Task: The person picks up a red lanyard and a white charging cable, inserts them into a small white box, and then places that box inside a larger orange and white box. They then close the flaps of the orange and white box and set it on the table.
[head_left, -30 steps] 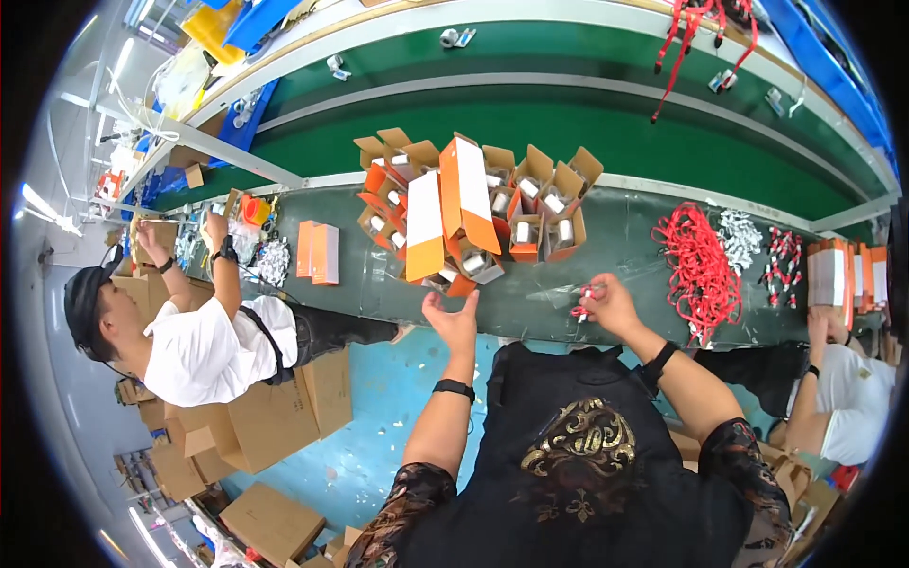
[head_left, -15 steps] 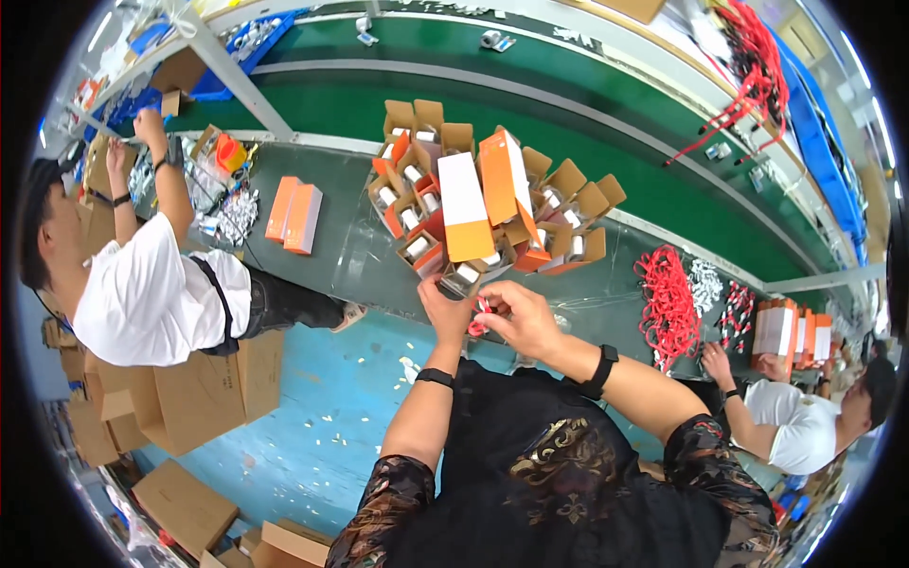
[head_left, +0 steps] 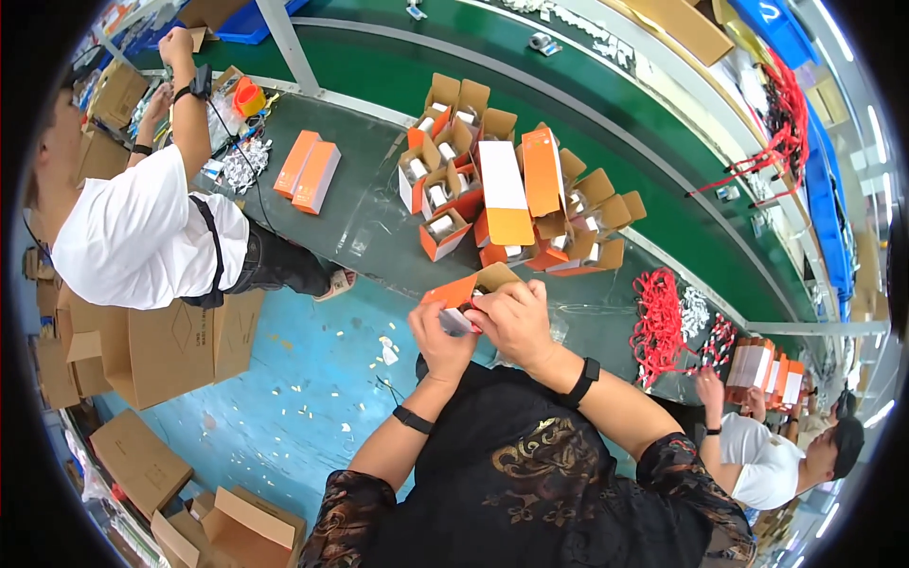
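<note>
Just in front of my chest, at the bench edge, I have a small orange-and-white carton (head_left: 449, 292) with its brown flap raised. My left hand (head_left: 441, 341) is wrapped round the near side of the carton. My right hand (head_left: 516, 322) is closed at the carton's mouth, its fingertips pinching a red strap (head_left: 471, 307), mostly hidden by the fingers. Beyond my hands stands a cluster of open cartons (head_left: 443, 232) with white items inside. A closed white-and-orange carton (head_left: 503, 185) and an orange carton (head_left: 543, 170) lie on top of them.
Two orange cartons (head_left: 308, 170) lie left on the green bench. Red straps (head_left: 660, 322) and small white parts (head_left: 695, 312) are heaped right. One co-worker (head_left: 142, 227) works at left, another (head_left: 767, 454) at right. Large brown boxes (head_left: 170, 350) stand on the blue floor.
An open carton is now between my hands, drawn toward me from the cluster. The red strap has gone from between my two hands to the carton's mouth. The view has turned slightly.
</note>
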`<action>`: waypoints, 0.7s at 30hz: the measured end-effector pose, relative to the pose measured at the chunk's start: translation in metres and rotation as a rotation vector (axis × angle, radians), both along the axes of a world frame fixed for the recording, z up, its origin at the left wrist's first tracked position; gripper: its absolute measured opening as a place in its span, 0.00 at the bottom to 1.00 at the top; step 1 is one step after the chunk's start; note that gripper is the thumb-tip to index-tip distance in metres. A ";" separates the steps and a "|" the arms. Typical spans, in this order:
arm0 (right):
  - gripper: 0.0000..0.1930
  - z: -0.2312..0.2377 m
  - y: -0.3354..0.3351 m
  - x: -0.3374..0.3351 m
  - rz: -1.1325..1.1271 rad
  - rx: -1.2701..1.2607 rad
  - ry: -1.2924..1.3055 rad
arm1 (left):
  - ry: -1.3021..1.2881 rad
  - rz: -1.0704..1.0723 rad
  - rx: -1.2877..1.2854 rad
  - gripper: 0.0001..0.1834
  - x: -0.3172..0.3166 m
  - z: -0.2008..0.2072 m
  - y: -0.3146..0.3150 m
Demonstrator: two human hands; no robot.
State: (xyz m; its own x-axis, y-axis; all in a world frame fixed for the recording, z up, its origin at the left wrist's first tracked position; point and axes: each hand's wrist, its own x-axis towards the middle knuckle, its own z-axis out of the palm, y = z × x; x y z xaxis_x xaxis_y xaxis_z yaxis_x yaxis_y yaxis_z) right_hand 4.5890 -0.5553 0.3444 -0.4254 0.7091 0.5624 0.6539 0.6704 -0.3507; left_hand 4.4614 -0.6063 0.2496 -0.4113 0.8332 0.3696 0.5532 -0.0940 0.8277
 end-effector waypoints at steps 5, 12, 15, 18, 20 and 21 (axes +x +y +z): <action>0.14 0.018 -0.015 -0.003 0.014 -0.197 -0.175 | 0.157 0.005 0.070 0.31 -0.012 0.013 0.002; 0.26 0.029 -0.017 0.012 0.039 -0.501 -0.036 | 0.031 -0.088 -0.016 0.30 0.003 0.043 -0.005; 0.30 0.032 -0.015 0.017 0.068 -0.377 0.007 | 0.085 -0.111 0.020 0.28 0.009 0.047 0.000; 0.30 0.044 -0.018 0.022 0.115 -0.396 -0.105 | 0.131 -0.131 0.006 0.30 0.010 0.028 -0.006; 0.29 0.047 -0.017 0.028 0.158 -0.486 -0.181 | 0.137 -0.142 -0.019 0.34 0.008 0.020 -0.008; 0.27 0.047 -0.015 0.032 0.236 -0.327 -0.032 | 0.077 -0.111 -0.058 0.36 0.008 0.015 -0.009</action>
State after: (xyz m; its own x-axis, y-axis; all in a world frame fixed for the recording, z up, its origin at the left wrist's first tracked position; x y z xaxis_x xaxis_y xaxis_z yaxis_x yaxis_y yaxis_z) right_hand 4.6215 -0.5701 0.3915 -0.6117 0.7291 0.3070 0.5091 0.6599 -0.5526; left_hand 4.4691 -0.6155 0.2650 -0.2880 0.8927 0.3466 0.6044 -0.1112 0.7888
